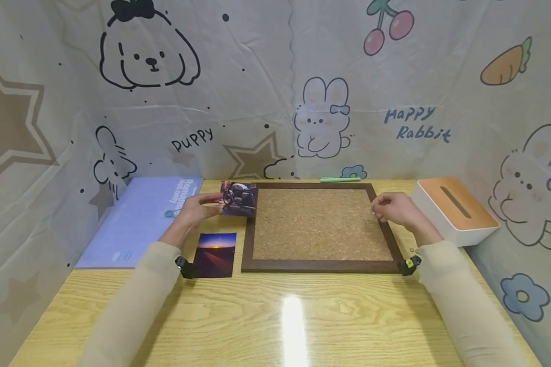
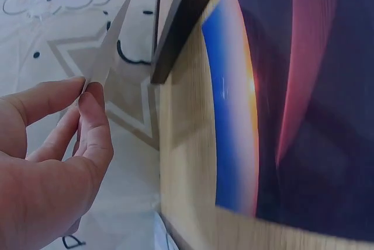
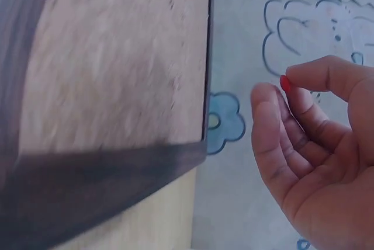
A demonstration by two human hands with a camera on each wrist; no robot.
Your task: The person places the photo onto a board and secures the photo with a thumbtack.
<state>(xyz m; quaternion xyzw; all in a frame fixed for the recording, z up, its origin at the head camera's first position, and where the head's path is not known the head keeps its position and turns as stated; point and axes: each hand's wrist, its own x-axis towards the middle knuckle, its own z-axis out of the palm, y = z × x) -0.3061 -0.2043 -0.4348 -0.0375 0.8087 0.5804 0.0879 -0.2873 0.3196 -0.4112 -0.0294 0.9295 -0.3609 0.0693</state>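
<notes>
My left hand [image 1: 196, 211] pinches a photo of a car interior [image 1: 239, 199] by its left edge, near the board's upper left corner. The left wrist view shows that photo [image 2: 108, 57] nearly edge-on, between thumb and fingers. A framed cork board [image 1: 321, 224] with a dark brown rim lies on the table. By the board's right side, my right hand [image 1: 397, 210] holds a tiny red object [image 3: 284, 83] between thumb and finger; its kind is mostly hidden. A sunset photo [image 1: 215, 255] lies flat left of the board, below my left hand.
A blue-purple folder [image 1: 133, 224] lies at the left. To the right stands a white box with an orange slotted top [image 1: 459, 204]. A green pen-like stick [image 1: 340, 179] lies behind the board, near the patterned cloth backdrop [image 1: 257, 92].
</notes>
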